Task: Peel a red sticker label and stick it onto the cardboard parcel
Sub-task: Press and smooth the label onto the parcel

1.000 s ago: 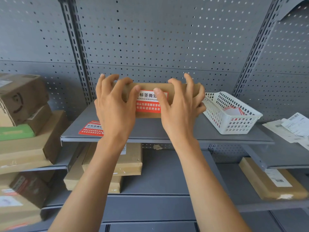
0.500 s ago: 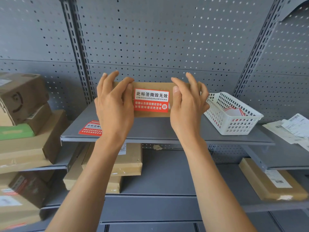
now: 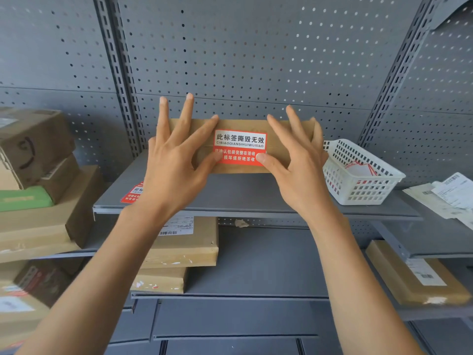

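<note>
A flat brown cardboard parcel [image 3: 242, 125] stands on edge on the grey shelf [image 3: 250, 196], its front face toward me. A red and white sticker label [image 3: 240, 147] with printed characters lies flat on that face. My left hand [image 3: 176, 160] is spread against the parcel's left part, its thumb tip on the label's lower left corner. My right hand [image 3: 297, 162] is spread on the right part, thumb tip on the label's lower right corner. Neither hand grips anything.
A white plastic basket [image 3: 358, 175] holding more red labels stands right of the parcel. A sheet of red labels [image 3: 131, 193] lies at the shelf's left front, partly behind my wrist. Cardboard boxes [image 3: 33, 175] are stacked left and on lower shelves. Papers [image 3: 450, 196] lie far right.
My fingers have lifted and spread away from the parcel's top edge. Both thumbs slid down from the label's sides to its lower corners. The parcel has stayed in place.
</note>
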{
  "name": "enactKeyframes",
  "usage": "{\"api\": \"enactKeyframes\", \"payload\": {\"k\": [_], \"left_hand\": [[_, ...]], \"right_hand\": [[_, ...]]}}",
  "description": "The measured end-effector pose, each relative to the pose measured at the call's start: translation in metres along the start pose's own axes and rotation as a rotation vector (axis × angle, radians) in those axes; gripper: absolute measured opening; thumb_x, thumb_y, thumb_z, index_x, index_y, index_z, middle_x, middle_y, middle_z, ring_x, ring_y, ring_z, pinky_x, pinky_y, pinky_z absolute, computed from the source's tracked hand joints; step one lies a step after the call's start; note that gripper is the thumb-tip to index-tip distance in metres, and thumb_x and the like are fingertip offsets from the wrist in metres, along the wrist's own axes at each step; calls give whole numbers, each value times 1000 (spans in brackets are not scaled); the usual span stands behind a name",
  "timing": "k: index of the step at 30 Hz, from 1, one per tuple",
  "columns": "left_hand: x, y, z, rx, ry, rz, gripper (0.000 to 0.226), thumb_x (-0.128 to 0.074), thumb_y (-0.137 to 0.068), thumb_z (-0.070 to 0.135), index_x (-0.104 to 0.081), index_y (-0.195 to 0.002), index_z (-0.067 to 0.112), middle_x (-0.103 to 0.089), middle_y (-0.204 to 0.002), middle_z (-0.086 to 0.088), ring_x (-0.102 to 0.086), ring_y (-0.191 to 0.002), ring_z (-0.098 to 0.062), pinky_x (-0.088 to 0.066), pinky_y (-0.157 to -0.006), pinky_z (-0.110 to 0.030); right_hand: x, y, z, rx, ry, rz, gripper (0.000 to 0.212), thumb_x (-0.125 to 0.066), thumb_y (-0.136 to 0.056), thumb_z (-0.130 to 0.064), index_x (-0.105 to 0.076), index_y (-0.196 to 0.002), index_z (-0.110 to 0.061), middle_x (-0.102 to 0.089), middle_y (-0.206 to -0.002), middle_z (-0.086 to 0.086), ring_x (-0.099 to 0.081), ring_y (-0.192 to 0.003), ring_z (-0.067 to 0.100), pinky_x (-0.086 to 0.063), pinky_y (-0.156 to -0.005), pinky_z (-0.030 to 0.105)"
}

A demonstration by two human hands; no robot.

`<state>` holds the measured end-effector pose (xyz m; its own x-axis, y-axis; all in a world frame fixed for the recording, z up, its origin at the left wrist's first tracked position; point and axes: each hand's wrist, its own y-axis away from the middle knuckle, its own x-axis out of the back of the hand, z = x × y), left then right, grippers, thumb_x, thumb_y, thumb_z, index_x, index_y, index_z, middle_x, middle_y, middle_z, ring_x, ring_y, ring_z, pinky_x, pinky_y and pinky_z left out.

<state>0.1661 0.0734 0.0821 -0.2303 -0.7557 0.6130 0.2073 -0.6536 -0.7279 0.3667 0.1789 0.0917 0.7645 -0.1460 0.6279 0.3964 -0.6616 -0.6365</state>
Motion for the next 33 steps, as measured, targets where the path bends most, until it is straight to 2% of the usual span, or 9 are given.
{"api": "enactKeyframes", "payload": {"k": [4,9,13,17,22,24,28,30,33], "left_hand": [[2,6,-3,-16,12,-62,77,-67,-84,50,-42,-154,32,-12,-172,0,8,-158,-39,-30,-109,-65],[3,8,2,41,51,2,72,-68,-86,54,-48,-151,32,-18,-171,-1,3,-158,-38,-30,-109,-63],[4,8,-5,35,85,-32,69,-79,-88,34,-48,-150,34,-17,-171,-2,4,-158,-37,-27,-111,-65],[9,9,-15,22,130,-106,73,-78,-89,17,-46,-152,34,-13,-172,2,5,-159,-28,-22,-116,-63],[2,19,-19,27,211,-106,73,-68,-85,32,-42,-154,32,-17,-171,4,5,-160,-24,-15,-120,-50],[-2,25,-22,48,238,-114,78,-70,-87,31,-37,-157,31,-17,-171,5,6,-160,-22,-13,-125,-48],[-15,38,-27,91,246,-157,85,-77,-89,18,-31,-159,29,-16,-171,7,8,-159,-18,-9,-123,-34],[-20,42,-30,95,238,-163,83,-77,-89,18,-32,-159,29,-15,-171,7,10,-159,-17,-9,-120,-30],[-25,48,-31,108,232,-176,80,-76,-90,18,-35,-158,29,-14,-171,7,12,-159,-19,-9,-119,-30]], "right_hand": [[7,2,-1,35,19,-80,66,-71,-92,-36,-42,-152,-40,-15,-171,-9,3,-156,36,-11,-117,63],[1,7,-14,-3,36,-24,81,-73,-83,-57,-37,-153,-42,-13,-170,-12,8,-156,34,-10,-116,62],[0,8,-12,-3,25,-48,79,-78,-85,-38,-38,-153,-40,-15,-170,-9,4,-156,36,-12,-117,63],[2,11,0,-19,-37,-82,76,-74,-90,-16,-39,-153,-40,-14,-170,-10,4,-157,33,-13,-120,62],[-7,24,8,-35,-124,-91,72,-69,-93,-7,-41,-152,-37,-14,-170,-11,7,-158,28,-6,-124,48],[-12,31,13,-44,-217,-101,65,-62,-97,-3,-44,-152,-33,-15,-170,-11,11,-158,24,-4,-123,40],[-23,45,21,-92,-294,-122,61,-52,-100,3,-47,-151,-29,-15,-170,-11,15,-157,18,-5,-123,33],[-30,50,26,-102,-301,-135,61,-51,-100,4,-47,-151,-30,-14,-169,-12,17,-157,18,-10,-126,40],[-37,55,30,-120,-309,-155,62,-51,-100,3,-47,-151,-32,-12,-168,-15,17,-157,18,-36,-116,59]]}}
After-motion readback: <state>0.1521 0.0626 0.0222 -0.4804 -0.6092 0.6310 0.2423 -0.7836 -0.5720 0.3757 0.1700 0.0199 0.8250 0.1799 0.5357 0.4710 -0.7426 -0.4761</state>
